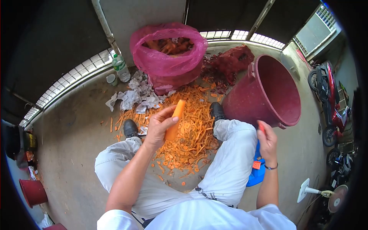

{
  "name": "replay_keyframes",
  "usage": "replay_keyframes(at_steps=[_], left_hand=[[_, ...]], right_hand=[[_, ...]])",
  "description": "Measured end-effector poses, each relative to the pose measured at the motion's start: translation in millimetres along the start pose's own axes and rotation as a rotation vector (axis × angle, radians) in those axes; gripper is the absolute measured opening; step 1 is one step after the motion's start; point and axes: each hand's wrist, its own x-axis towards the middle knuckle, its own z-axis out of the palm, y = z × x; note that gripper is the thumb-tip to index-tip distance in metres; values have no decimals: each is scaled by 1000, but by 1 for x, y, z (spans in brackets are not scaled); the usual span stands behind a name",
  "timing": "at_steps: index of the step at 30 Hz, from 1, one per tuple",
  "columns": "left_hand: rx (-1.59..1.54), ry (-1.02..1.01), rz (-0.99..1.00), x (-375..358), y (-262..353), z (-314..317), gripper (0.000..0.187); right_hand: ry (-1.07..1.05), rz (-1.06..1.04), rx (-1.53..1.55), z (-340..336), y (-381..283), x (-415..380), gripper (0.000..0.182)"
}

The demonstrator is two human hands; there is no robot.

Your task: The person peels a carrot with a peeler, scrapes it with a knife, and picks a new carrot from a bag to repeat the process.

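My left hand [156,129] is wrapped round a peeled orange carrot [177,115], held upright above the pile of carrot peelings [188,142] between my feet. Raised over my right knee, my right hand [269,141] is closed on a small thing with a red end [261,126]; its kind I cannot tell, as the fingers cover most of it. Just beyond that hand, a large dark red tub [245,96] leans with its mouth toward the right. Carrot scraps and slices lie among the peelings.
A pink plastic bag [165,71] filled with carrots stands ahead, beside crumpled paper [138,94], a bottle [121,69] and a cup [111,79]. A red mesh sack [232,63] lies behind the tub. Something blue [256,174] is by my right thigh. Motorbikes [329,99] and a fan [337,198] are at right.
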Motion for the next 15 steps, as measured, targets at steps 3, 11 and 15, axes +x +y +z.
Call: replay_keyframes(at_steps=[3, 11, 15], left_hand=[[135, -49, 11, -6, 1, 1, 49], [212, -59, 66, -14, 1, 3, 39], [211, -88, 106, -16, 5, 2, 33]], right_hand=[[-340, -176, -18, 35, -70, 51, 24], [-521, -571, -57, 123, -123, 98, 40], [-499, -547, -36, 125, -128, 102, 44]])
